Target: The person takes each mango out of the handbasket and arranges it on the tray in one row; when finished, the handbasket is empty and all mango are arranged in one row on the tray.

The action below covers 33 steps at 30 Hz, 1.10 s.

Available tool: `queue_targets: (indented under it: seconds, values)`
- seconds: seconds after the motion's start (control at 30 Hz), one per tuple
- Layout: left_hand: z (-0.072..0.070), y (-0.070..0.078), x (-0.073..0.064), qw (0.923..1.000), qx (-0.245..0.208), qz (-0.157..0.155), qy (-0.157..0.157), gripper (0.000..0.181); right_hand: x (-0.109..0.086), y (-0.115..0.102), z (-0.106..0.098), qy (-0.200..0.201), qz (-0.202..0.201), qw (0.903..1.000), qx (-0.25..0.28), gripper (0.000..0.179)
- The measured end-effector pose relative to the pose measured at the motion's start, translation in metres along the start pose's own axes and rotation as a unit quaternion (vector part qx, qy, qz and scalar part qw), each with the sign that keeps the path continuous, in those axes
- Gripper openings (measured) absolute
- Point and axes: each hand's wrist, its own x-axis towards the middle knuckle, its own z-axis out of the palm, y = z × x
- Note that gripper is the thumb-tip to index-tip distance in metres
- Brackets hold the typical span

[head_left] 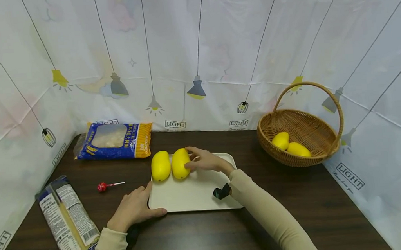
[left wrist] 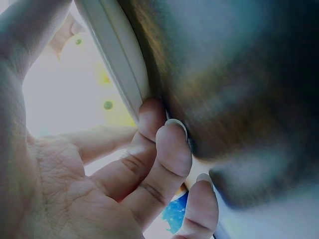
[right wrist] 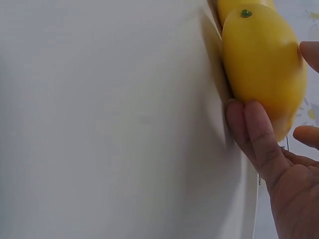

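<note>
Two yellow mangoes lie side by side at the left end of a white tray (head_left: pixel 192 198). My right hand (head_left: pixel 207 160) holds the right mango (head_left: pixel 180 164), with fingers at its far side and thumb at its near right side. In the right wrist view, fingertips press against this mango (right wrist: pixel 264 55) low on its side. The left mango (head_left: pixel 160 166) sits just beside it. At the tray's left front corner, my left hand (head_left: pixel 134 205) grips the edge. The left wrist view shows its fingers curled at the tray's rim (left wrist: pixel 117 59).
A wicker basket (head_left: pixel 303 123) with two more yellow mangoes (head_left: pixel 297 149) stands at the back right. A blue and orange pasta bag (head_left: pixel 115 141) lies at the back left. Nearer are a red lollipop (head_left: pixel 102 187) and a long pasta packet (head_left: pixel 68 221). Printed cloth walls surround the table.
</note>
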Motion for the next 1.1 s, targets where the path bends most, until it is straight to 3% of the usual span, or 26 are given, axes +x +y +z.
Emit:
queue_targets:
  seconds: [0.3, 0.57, 0.97, 1.1]
  values:
    - [0.0, 0.001, -0.001, 1.0, 0.002, 0.006, 0.005, 0.112, -0.016, 0.008, -0.018, 0.014, 0.005, 0.9988, -0.046, 0.084]
    - [-0.001, 0.002, -0.001, 1.0, 0.001, 0.009, 0.003, 0.113, -0.049, 0.008, -0.054, 0.036, -0.021, 0.993, -0.11, 0.08]
    - [-0.003, 0.003, -0.001, 1.0, 0.003, 0.008, -0.002, 0.114, -0.11, -0.005, -0.12, 0.115, -0.095, 0.9677, -0.203, 0.064]
    - [-0.001, 0.002, -0.001, 1.0, 0.003, 0.007, -0.001, 0.113, -0.128, -0.003, -0.139, 0.137, -0.092, 0.9637, -0.21, 0.061]
